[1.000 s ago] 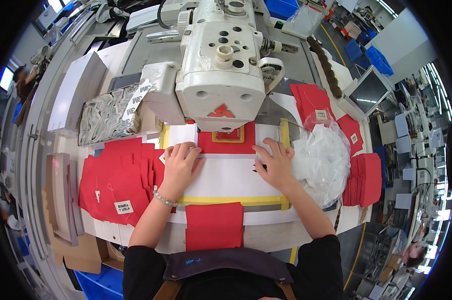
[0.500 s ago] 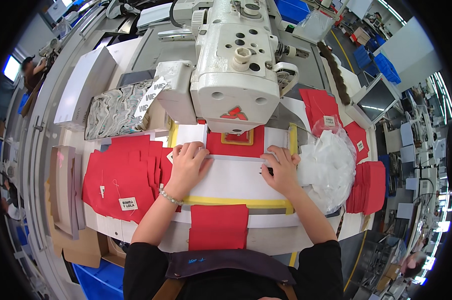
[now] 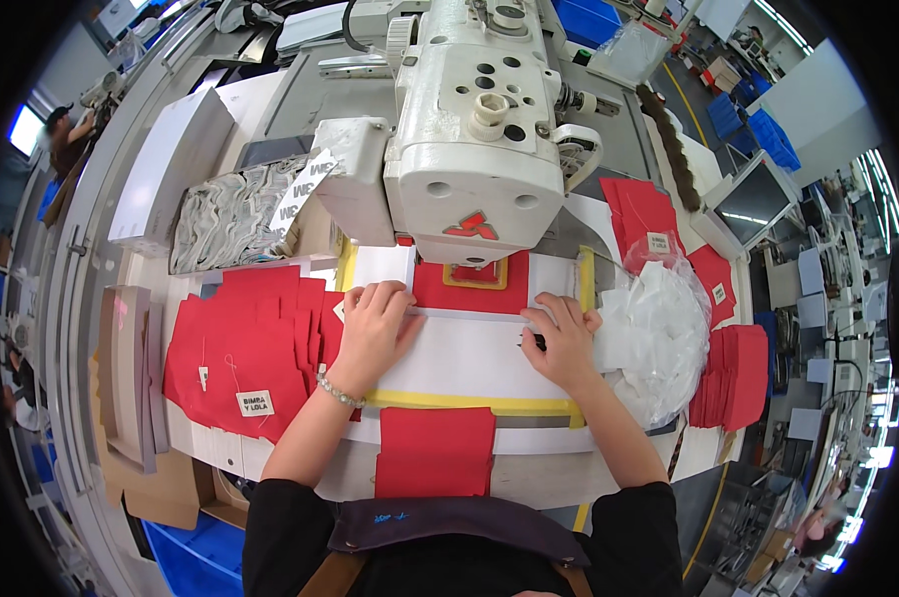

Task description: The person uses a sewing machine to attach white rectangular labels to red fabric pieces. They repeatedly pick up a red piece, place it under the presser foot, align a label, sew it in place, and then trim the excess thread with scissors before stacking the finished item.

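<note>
A white sewing machine (image 3: 474,164) stands over a red fabric piece (image 3: 429,294), where a yellow frame (image 3: 474,284) sits under the head. The piece lies on a white board (image 3: 449,358) with yellow-taped edges. My left hand (image 3: 370,333) rests with fingers apart and bent on a white strip along the piece's near left edge. My right hand (image 3: 564,343) rests at the near right edge, fingers curled over a small black object (image 3: 531,341), partly hidden, perhaps a tool. Red stacks lie left (image 3: 225,358), right (image 3: 733,378) and in front (image 3: 432,453) of the board.
A box of pale strips (image 3: 230,214), a white box (image 3: 171,169), an open cardboard tray (image 3: 126,378), crumpled white plastic (image 3: 648,338) and a small screen (image 3: 748,204) surround the board. A blue bin (image 3: 191,557) is below. A co-worker (image 3: 66,139) is at far left.
The whole view has shifted right since a second ago, mostly in the first half second. My hands keep the same places on the board, with little finger movement.
</note>
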Demonstrator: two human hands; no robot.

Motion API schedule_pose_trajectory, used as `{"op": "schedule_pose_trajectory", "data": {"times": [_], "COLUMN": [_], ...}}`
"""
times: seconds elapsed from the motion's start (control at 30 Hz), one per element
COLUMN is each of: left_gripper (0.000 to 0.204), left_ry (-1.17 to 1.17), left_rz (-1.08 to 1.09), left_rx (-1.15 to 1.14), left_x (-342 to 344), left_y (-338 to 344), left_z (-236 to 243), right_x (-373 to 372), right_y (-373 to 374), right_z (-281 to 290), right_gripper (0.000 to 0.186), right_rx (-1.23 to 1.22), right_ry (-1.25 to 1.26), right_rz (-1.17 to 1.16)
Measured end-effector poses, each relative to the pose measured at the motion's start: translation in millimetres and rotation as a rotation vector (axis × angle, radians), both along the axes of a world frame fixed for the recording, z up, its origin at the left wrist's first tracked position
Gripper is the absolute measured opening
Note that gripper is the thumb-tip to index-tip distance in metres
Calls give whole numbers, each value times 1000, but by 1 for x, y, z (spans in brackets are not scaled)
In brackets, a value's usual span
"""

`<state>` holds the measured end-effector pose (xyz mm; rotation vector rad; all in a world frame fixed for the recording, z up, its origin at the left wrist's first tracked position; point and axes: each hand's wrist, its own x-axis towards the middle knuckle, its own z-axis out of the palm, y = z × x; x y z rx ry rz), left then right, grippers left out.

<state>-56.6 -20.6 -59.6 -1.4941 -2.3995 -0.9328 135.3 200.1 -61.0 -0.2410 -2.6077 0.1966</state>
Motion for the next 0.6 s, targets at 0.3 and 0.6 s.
{"op": "schedule_pose_trajectory", "data": {"times": [0.3,0.6], "left_gripper": [24,27], "left_ry": [119,257], "left_rz": [-25,-4], "left_rx": [-20,-145], "left_x": [-1,5], "left_y": [-1,2], "left_z": [-2,-6], "right_x": [0,-2], "right_y": [-1,-2], "right_z": [-2,0], "right_gripper": [26,33], "right_rx": [27,114], "right_ry": [-1,19], "right_rz": [-4,21]}}
